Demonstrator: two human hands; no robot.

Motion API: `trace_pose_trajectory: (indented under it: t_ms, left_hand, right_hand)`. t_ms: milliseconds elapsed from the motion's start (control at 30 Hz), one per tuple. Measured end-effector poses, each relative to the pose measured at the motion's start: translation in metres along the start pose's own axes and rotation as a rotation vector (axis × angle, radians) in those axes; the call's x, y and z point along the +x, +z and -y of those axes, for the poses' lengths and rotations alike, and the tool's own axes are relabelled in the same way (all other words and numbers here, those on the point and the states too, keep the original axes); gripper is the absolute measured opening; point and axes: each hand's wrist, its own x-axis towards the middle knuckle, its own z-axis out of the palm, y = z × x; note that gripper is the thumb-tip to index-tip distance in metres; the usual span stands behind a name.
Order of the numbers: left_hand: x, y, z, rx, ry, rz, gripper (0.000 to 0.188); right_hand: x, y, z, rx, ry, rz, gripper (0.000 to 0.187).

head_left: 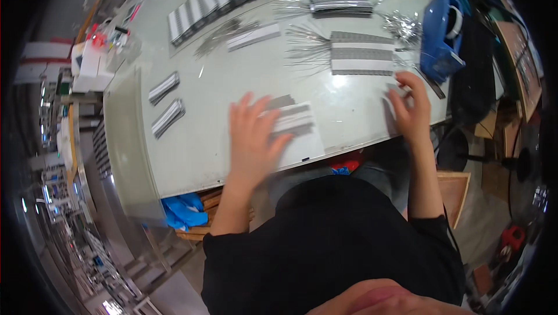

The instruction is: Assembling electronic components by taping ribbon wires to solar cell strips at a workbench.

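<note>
My left hand (251, 138), slightly blurred, is spread open beside a small stack of grey and white strips (295, 118). The stack lies on a white sheet (311, 143) near the table's front edge, and my thumb and fingers partly cover it. Whether they touch it I cannot tell. My right hand (412, 108) hovers near the right front edge, its fingers bent and the thumb apart from the index finger, with nothing visible between them. Just beyond it lies a row of grey and white striped pieces (362, 53) with thin wires (308, 50) fanning out to the left.
Two small strip bundles (164, 87) lie on the left of the table (215, 158). A long striped row (224, 1) and another wired bundle (340, 2) lie at the back. Loose shiny wires (402, 27) sit beside a blue tool (443, 36) at the right.
</note>
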Motion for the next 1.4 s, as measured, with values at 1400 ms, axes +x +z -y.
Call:
trace_pose_trajectory:
  t_ms: [1400]
  left_hand:
    - [0.016, 0.091, -0.107, -0.063, 0.108, 0.076, 0.066]
  right_hand:
    - [-0.079, -0.012, 0.019, -0.498, -0.022, 0.079, 0.053]
